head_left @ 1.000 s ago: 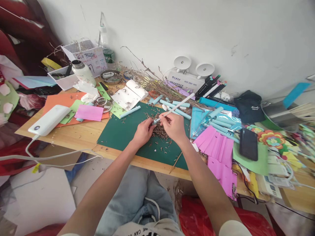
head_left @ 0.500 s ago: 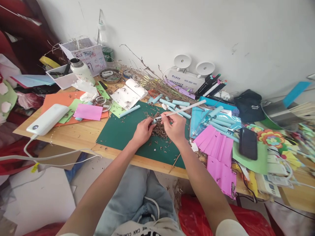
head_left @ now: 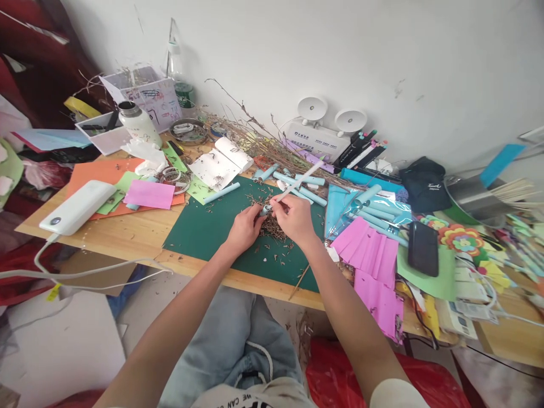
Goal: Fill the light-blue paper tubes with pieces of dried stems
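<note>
- Tube (head_left: 266, 210), short and pale blue, is sitting upended over the green mat (head_left: 199, 226), and my left hand (head_left: 245, 228) is closing its fingers around it; if I were squeezing too hard, its wall could be creasing or its mouth flattening.
- My right hand (head_left: 293, 219) is pinching the white stick (head_left: 302, 178) near its lower end, so the long free part is leaning up toward the dry stems (head_left: 259, 136); a careless swing could be knocking them, though I cannot tell whether it is touching any.
- The stick's lower end is hovering at or in the tube's mouth; I cannot tell which. Pushing off-line could be splitting the rim or jabbing my left fingers.
- Loose brown plant bits (head_left: 274, 228) are lying heaped beneath both hands; a sleeve or sudden breath could be scattering them off the mat, since some are already lying near its front edge.
- A thin twig (head_left: 298, 281) is jutting over the mat's front edge, close to my right forearm; brushing it could be dragging crumbs toward my lap.
- Another blue tube (head_left: 221, 193) is lying unheld at the mat's back left; being round, it could be rolling if I were bumping the mat.
</note>
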A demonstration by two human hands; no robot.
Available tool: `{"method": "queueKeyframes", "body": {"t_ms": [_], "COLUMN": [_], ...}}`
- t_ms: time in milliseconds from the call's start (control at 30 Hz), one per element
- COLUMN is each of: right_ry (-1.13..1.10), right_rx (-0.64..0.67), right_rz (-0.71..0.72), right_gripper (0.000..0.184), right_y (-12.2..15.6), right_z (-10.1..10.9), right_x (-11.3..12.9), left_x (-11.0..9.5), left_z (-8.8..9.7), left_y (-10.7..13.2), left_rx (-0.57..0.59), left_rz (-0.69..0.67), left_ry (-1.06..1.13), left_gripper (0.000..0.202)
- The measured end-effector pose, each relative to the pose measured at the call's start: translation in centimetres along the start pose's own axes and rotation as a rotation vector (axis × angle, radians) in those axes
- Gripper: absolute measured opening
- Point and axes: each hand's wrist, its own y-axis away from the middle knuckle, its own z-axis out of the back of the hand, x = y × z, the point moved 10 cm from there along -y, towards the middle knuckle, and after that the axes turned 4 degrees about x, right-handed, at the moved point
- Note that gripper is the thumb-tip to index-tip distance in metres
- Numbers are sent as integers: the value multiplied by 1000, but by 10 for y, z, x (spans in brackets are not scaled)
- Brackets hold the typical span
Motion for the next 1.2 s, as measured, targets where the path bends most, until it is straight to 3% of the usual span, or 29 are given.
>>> {"method": "queueKeyframes", "body": {"t_ms": [200,400,600,1000,1200], "right_ry": [23,41,-25,17,50], "right_rx": [62,-106,-209,-82,-110], "right_rz": [12,66,95,35,21], "right_gripper": [19,24,21,25,26], "right_y": [-10,11,18,11,0], "right_z": [-3,24,32,6,21], "right_x": [6,19,20,4,14], "left_x": [0,0,0,1,1], "left_z": [1,1,1,-1,1], "left_y": [0,-1,-1,-1,-1], "left_rx": [-1,1,11,7,4], "left_rz": [0,2,26,14,14], "left_ry": [15,28,19,16,16], "left_gripper": [16,12,10,11,10]}}
